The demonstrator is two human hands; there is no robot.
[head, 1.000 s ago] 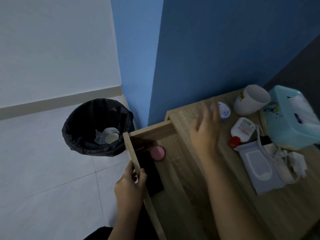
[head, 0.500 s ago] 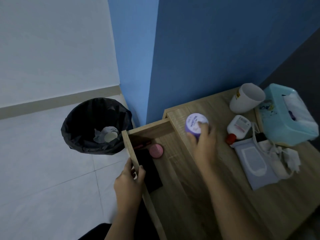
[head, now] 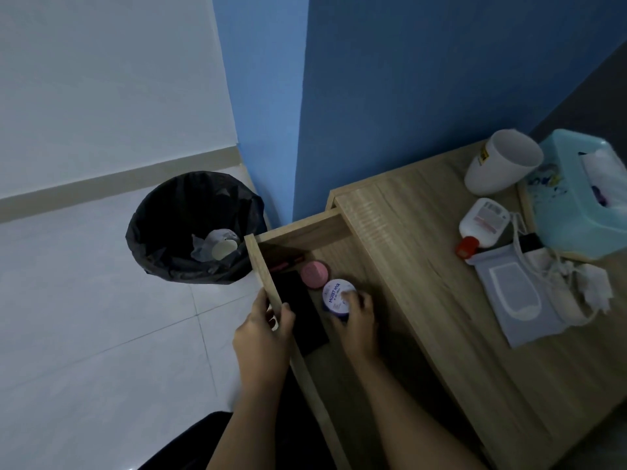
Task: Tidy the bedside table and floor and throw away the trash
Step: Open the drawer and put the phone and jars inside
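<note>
The wooden bedside table [head: 424,232] has its drawer [head: 263,266] pulled out to the left. My left hand [head: 263,325] grips the drawer's front panel. My right hand [head: 356,317] holds a purple-and-white round jar [head: 334,295] down inside the drawer, beside a pink round tin [head: 315,273] and a black flat object [head: 302,310]. On the tabletop lie a white cup [head: 498,164] on its side, a white bottle with a red cap [head: 481,225], a grey pouch [head: 515,296], a tangle of white cable [head: 570,286] and a teal tissue box [head: 583,198].
A bin lined with a black bag [head: 193,228] stands on the white tiled floor left of the drawer, with crumpled paper and a cup inside. Blue walls close off the back. A dark garment edge shows at the bottom.
My right hand picked the purple jar off the tabletop and carried it left and down into the drawer. My left hand kept its hold on the drawer front.
</note>
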